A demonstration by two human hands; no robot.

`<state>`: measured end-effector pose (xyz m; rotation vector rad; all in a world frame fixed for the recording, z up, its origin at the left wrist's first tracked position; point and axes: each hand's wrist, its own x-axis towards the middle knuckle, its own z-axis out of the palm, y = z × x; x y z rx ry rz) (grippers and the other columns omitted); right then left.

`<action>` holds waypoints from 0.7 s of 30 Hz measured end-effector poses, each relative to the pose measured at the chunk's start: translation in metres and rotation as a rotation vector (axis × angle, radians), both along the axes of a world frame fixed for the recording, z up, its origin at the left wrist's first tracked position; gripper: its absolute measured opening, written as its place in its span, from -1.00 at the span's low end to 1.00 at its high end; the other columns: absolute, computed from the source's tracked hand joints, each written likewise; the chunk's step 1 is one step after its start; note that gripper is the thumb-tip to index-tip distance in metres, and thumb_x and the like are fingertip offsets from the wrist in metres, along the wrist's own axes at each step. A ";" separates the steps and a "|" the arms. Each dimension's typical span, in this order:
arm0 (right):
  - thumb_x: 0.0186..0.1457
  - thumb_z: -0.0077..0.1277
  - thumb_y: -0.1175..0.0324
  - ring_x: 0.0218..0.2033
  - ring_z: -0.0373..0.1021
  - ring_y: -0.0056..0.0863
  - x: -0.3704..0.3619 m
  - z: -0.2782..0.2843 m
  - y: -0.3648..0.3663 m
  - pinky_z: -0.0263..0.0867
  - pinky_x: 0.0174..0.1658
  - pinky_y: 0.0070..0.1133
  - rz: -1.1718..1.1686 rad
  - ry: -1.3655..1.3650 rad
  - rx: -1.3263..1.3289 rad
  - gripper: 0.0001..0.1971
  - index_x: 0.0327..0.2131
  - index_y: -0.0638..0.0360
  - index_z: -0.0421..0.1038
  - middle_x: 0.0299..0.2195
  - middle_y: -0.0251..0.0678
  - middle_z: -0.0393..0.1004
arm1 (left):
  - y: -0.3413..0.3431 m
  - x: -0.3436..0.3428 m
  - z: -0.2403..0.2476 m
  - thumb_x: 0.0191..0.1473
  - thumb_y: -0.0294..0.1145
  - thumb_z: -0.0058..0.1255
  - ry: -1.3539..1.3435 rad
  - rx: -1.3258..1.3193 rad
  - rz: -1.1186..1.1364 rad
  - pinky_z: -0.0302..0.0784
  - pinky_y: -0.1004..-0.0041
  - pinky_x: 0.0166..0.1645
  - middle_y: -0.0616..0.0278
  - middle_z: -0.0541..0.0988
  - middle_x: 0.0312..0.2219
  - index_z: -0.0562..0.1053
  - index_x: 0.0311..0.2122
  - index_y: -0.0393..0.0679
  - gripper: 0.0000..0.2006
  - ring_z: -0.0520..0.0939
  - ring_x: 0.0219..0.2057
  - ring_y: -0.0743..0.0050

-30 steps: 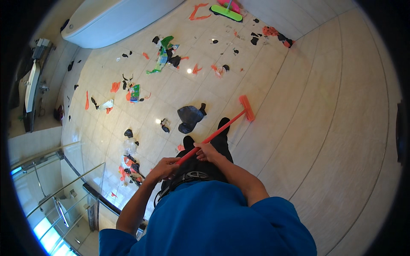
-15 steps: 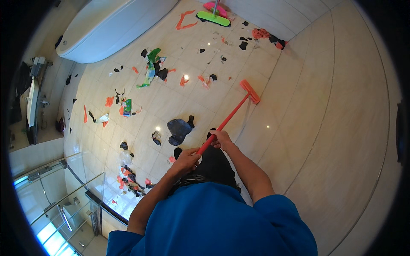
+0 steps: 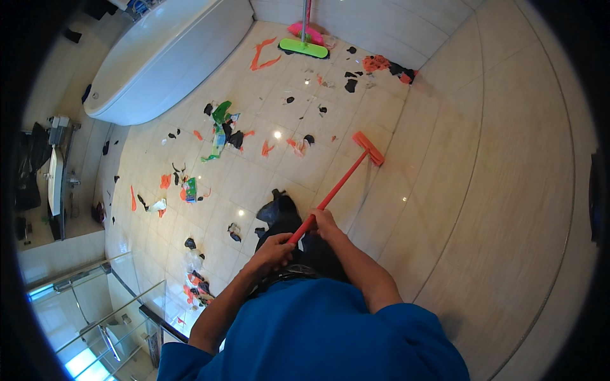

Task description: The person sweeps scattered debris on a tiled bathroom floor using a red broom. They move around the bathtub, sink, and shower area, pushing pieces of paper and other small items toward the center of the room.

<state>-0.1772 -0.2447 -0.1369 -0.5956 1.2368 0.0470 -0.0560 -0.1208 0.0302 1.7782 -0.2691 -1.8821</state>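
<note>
Both of my hands hold a red long-handled floor brush (image 3: 340, 190) slantwise in front of me. My left hand (image 3: 274, 249) is closed round the handle's end, close to my waist. Further up the handle, my right hand (image 3: 323, 223) grips it. The brush's orange-red head (image 3: 368, 148) is out at the upper right, near the seam where the floor meets the wall; whether it touches the floor I cannot tell. A dark crumpled plastic bag (image 3: 272, 208) lies by my legs, partly hidden behind them.
Torn plastic scraps are strewn over the tiles, among them a green wrapper (image 3: 220, 114) and orange scraps (image 3: 376, 63). A lime-green broom (image 3: 304, 48) stands at the far wall. A white bathtub (image 3: 171, 70) is at the upper left, glass shower panels (image 3: 95, 317) at the lower left.
I have moved a little forward, so the dark bag is now partly behind my legs. The brush head sits slightly lower in view; both hands keep their grip.
</note>
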 end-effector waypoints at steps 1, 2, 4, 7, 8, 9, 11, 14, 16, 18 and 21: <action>-0.13 -0.03 0.15 -0.71 0.30 -0.42 0.002 0.000 -0.008 0.20 -0.64 -0.49 -0.037 0.013 0.006 -0.74 -0.52 0.14 0.27 -0.65 -0.27 0.36 | -0.010 0.002 0.002 0.02 -0.32 -0.18 0.016 -0.003 0.006 0.12 0.71 -0.78 0.38 0.36 -0.68 0.27 -0.06 -0.14 -0.66 0.32 -0.76 0.72; -0.13 -0.02 0.14 -0.73 0.30 -0.42 0.004 0.001 -0.020 0.19 -0.67 -0.51 -0.045 0.016 0.002 -0.73 -0.50 0.15 0.26 -0.64 -0.27 0.36 | -0.021 0.003 0.002 0.02 -0.33 -0.18 0.036 -0.011 0.015 0.12 0.71 -0.78 0.37 0.36 -0.68 0.26 -0.05 -0.15 -0.65 0.32 -0.77 0.71; -0.12 -0.02 0.11 -0.73 0.30 -0.42 0.006 0.004 -0.041 0.19 -0.69 -0.53 -0.037 0.007 -0.007 -0.70 -0.48 0.15 0.24 -0.63 -0.27 0.35 | -0.043 0.008 -0.002 0.01 -0.34 -0.17 0.035 0.015 0.017 0.12 0.70 -0.78 0.35 0.36 -0.69 0.24 -0.04 -0.16 -0.63 0.32 -0.77 0.70; -0.10 -0.04 0.08 -0.72 0.31 -0.43 0.017 0.019 -0.071 0.20 -0.68 -0.53 0.016 0.008 -0.021 -0.68 -0.46 0.15 0.24 -0.62 -0.27 0.35 | -0.068 0.022 -0.018 0.01 -0.36 -0.16 0.055 0.030 0.019 0.12 0.69 -0.79 0.33 0.36 -0.70 0.22 -0.03 -0.17 -0.62 0.31 -0.78 0.69; -0.09 -0.06 0.06 -0.70 0.31 -0.43 0.023 0.021 -0.083 0.21 -0.66 -0.53 0.022 0.020 -0.029 -0.67 -0.46 0.14 0.25 -0.62 -0.28 0.36 | -0.082 0.030 -0.019 0.01 -0.37 -0.16 0.063 0.027 0.012 0.12 0.69 -0.79 0.32 0.36 -0.70 0.21 -0.02 -0.17 -0.62 0.31 -0.78 0.68; -0.08 -0.07 0.04 -0.69 0.32 -0.44 0.029 0.022 -0.095 0.21 -0.65 -0.53 0.028 0.032 -0.040 -0.67 -0.47 0.14 0.26 -0.62 -0.29 0.36 | -0.096 0.038 -0.018 0.01 -0.36 -0.16 0.062 0.029 -0.005 0.12 0.69 -0.79 0.31 0.36 -0.70 0.21 -0.02 -0.17 -0.62 0.31 -0.78 0.68; -0.07 -0.09 0.01 -0.65 0.33 -0.44 0.040 0.020 -0.115 0.22 -0.61 -0.52 0.037 0.067 -0.052 -0.66 -0.49 0.12 0.30 -0.61 -0.31 0.37 | -0.122 0.054 -0.012 0.01 -0.36 -0.16 0.061 0.041 -0.033 0.12 0.68 -0.79 0.31 0.36 -0.70 0.21 -0.02 -0.18 -0.61 0.31 -0.78 0.68; -0.06 -0.10 0.01 -0.65 0.33 -0.45 0.056 0.019 -0.149 0.23 -0.61 -0.53 0.040 0.095 -0.057 -0.65 -0.49 0.13 0.31 -0.60 -0.32 0.38 | -0.155 0.074 -0.015 0.02 -0.36 -0.15 0.089 0.007 -0.041 0.12 0.68 -0.81 0.28 0.37 -0.69 0.20 0.00 -0.18 -0.60 0.30 -0.80 0.66; -0.06 -0.10 0.01 -0.66 0.33 -0.46 0.073 0.018 -0.172 0.23 -0.59 -0.55 0.033 0.094 -0.059 -0.65 -0.49 0.13 0.32 -0.61 -0.32 0.38 | -0.180 0.094 -0.019 0.02 -0.36 -0.15 0.087 0.019 -0.036 0.11 0.67 -0.82 0.29 0.36 -0.70 0.20 -0.01 -0.18 -0.60 0.29 -0.80 0.67; -0.06 -0.11 0.01 -0.67 0.33 -0.47 0.084 0.021 -0.194 0.22 -0.59 -0.55 -0.005 0.053 -0.055 -0.65 -0.49 0.12 0.32 -0.62 -0.34 0.38 | -0.203 0.103 -0.013 0.01 -0.36 -0.14 0.086 0.033 -0.050 0.10 0.67 -0.82 0.29 0.35 -0.71 0.21 -0.02 -0.19 -0.61 0.28 -0.80 0.67; -0.05 -0.12 0.01 -0.67 0.32 -0.47 0.092 0.023 -0.212 0.21 -0.59 -0.55 -0.036 0.010 -0.016 -0.66 -0.49 0.12 0.33 -0.62 -0.36 0.38 | -0.233 0.118 0.001 0.01 -0.37 -0.14 0.048 0.029 -0.109 0.09 0.64 -0.83 0.30 0.34 -0.71 0.25 -0.06 -0.19 -0.64 0.28 -0.80 0.67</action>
